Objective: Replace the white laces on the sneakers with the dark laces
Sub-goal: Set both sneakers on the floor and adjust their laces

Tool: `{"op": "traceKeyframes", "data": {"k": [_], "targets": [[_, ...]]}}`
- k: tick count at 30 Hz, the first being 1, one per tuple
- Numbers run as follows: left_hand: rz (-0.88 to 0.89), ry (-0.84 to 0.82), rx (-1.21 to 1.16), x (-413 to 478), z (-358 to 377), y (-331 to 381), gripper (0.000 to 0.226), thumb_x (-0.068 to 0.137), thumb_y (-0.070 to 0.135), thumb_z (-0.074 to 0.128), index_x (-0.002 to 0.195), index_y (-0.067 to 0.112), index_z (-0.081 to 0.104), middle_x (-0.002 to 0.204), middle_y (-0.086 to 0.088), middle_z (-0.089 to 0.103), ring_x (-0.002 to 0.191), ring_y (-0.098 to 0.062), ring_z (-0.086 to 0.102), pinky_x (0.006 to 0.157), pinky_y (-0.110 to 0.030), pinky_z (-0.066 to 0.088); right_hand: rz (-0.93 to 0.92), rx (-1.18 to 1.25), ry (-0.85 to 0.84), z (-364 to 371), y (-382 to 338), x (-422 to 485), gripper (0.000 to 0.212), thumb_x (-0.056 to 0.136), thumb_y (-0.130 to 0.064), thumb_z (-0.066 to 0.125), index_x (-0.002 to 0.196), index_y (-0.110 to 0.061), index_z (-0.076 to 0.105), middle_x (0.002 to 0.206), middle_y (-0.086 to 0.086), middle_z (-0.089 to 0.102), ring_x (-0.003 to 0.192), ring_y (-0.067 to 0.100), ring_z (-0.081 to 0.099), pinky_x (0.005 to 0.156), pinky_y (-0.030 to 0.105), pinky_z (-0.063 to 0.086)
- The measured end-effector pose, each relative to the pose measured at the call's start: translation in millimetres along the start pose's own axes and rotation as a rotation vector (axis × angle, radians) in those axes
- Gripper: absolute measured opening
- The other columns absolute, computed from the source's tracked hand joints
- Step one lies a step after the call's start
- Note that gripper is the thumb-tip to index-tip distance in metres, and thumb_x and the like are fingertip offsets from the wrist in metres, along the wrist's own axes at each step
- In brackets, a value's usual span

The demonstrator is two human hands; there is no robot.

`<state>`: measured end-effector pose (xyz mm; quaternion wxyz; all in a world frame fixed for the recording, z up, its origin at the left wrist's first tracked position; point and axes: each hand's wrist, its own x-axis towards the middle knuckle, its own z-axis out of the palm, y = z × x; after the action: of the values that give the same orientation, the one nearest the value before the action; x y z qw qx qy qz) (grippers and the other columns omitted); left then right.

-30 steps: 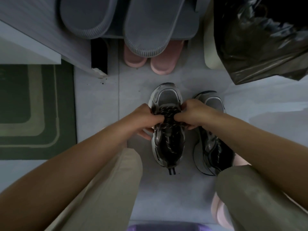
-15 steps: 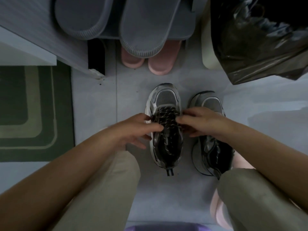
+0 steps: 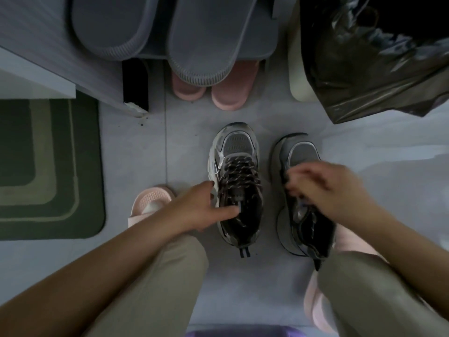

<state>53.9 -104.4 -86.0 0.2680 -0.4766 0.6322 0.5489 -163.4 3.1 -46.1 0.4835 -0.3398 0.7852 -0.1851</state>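
The left grip (image 3: 201, 210) now rests loose on the middle shoe (image 3: 234, 142), whose dark laces (image 3: 239, 173) look done, and the right grip (image 3: 325, 188), too blurry to tell, has moved to the right shoe (image 3: 303, 152) at 3 o'clock, likely next

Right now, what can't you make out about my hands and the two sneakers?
- Right hand: motion-blurred in the head view, so its grip is unclear.
- Second sneaker: its lacing is hidden beneath that hand, head view.
- Black bag: cut off by the top and right edges, head view.
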Motion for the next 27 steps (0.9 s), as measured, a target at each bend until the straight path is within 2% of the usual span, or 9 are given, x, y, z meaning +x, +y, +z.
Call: {"op": "traceKeyframes", "data": {"k": [2, 3, 7, 10, 14, 17, 23, 25, 27], "targets": [[0.058, 0.066, 0.107, 2, 8, 0, 0.051, 0.081, 0.045, 0.065, 0.122, 0.018, 0.050, 0.117, 0.000, 0.060, 0.109, -0.017, 0.057, 0.072, -0.025, 0.045, 0.050, -0.093, 0.198, -24, 22, -11, 0.016, 0.078, -0.024, 0.063, 0.092, -0.029, 0.066, 0.074, -0.006, 0.068, 0.075, 0.018, 0.065, 0.072, 0.031, 0.047], [0.075, 0.101, 0.162, 3, 13, 1, 0.043, 0.084, 0.042, 0.061, 0.120, 0.019, 0.051, 0.115, -0.001, 0.062, 0.109, -0.018, 0.058, 0.073, -0.023, 0.041, 0.111, -0.188, 0.185, -32, 34, -15, 0.027, 0.077, -0.015, 0.064, 0.101, -0.026, 0.064, 0.080, -0.004, 0.066, 0.076, 0.020, 0.063, 0.071, 0.031, 0.044], [0.088, 0.193, 0.307, 7, 23, 4, 0.040, 0.087, 0.042, 0.052, 0.115, 0.014, 0.049, 0.114, -0.008, 0.062, 0.107, -0.028, 0.058, 0.073, -0.025, 0.037, 0.352, -0.362, -0.243, -26, 64, -22, 0.071, 0.074, -0.023, 0.072, 0.136, -0.017, 0.039, 0.110, 0.005, 0.062, 0.086, 0.022, 0.063, 0.081, 0.031, 0.046], [0.056, 0.169, 0.406, 13, 27, 1, 0.043, 0.088, 0.042, 0.049, 0.116, 0.009, 0.047, 0.113, -0.011, 0.061, 0.105, -0.031, 0.058, 0.077, -0.030, 0.042, 0.271, -0.551, -0.223, -11, 74, -15, 0.058, 0.078, -0.034, 0.063, 0.129, -0.019, 0.039, 0.109, 0.010, 0.066, 0.096, 0.032, 0.062, 0.080, 0.038, 0.049], [0.056, 0.142, 0.444, 15, 29, 4, 0.034, 0.089, 0.028, 0.048, 0.114, 0.005, 0.044, 0.112, -0.017, 0.060, 0.103, -0.035, 0.058, 0.077, -0.032, 0.042, 0.203, -0.597, -0.179, -6, 72, -9, 0.043, 0.080, -0.035, 0.050, 0.118, -0.016, 0.042, 0.100, 0.015, 0.067, 0.089, 0.037, 0.062, 0.074, 0.041, 0.051], [0.055, 0.141, 0.424, 12, 33, 8, 0.032, 0.090, 0.024, 0.048, 0.114, 0.004, 0.043, 0.111, -0.019, 0.061, 0.103, -0.037, 0.058, 0.076, -0.033, 0.042, 0.168, -0.661, -0.169, 6, 58, -9, 0.033, 0.089, -0.030, 0.049, 0.115, -0.011, 0.040, 0.103, 0.014, 0.065, 0.094, 0.034, 0.061, 0.065, 0.029, 0.037], [0.068, 0.143, 0.404, -11, 29, 18, 0.032, 0.089, 0.023, 0.048, 0.114, 0.005, 0.040, 0.108, -0.019, 0.063, 0.101, -0.038, 0.059, 0.075, -0.033, 0.043, 0.084, -0.760, -0.121, 4, 34, -25, 0.035, 0.092, -0.029, 0.045, 0.121, -0.011, 0.035, 0.102, 0.013, 0.068, 0.093, 0.032, 0.063, 0.054, 0.025, 0.021], [0.082, 0.142, 0.394, -31, 17, 25, 0.034, 0.089, 0.023, 0.048, 0.117, 0.006, 0.039, 0.108, -0.018, 0.063, 0.099, -0.037, 0.060, 0.077, -0.035, 0.047, 0.039, -0.748, -0.118, -3, 21, -36, 0.039, 0.092, -0.027, 0.045, 0.125, -0.011, 0.031, 0.100, 0.013, 0.068, 0.093, 0.032, 0.063, 0.054, 0.026, 0.024], [0.081, 0.164, 0.425, -55, -1, 34, 0.035, 0.089, 0.025, 0.048, 0.119, 0.010, 0.038, 0.108, -0.015, 0.064, 0.099, -0.035, 0.060, 0.073, -0.032, 0.046, 0.005, -0.637, -0.099, -12, 7, -48, 0.044, 0.089, -0.024, 0.048, 0.128, -0.009, 0.032, 0.096, 0.017, 0.068, 0.090, 0.036, 0.063, 0.062, 0.034, 0.038]]}}
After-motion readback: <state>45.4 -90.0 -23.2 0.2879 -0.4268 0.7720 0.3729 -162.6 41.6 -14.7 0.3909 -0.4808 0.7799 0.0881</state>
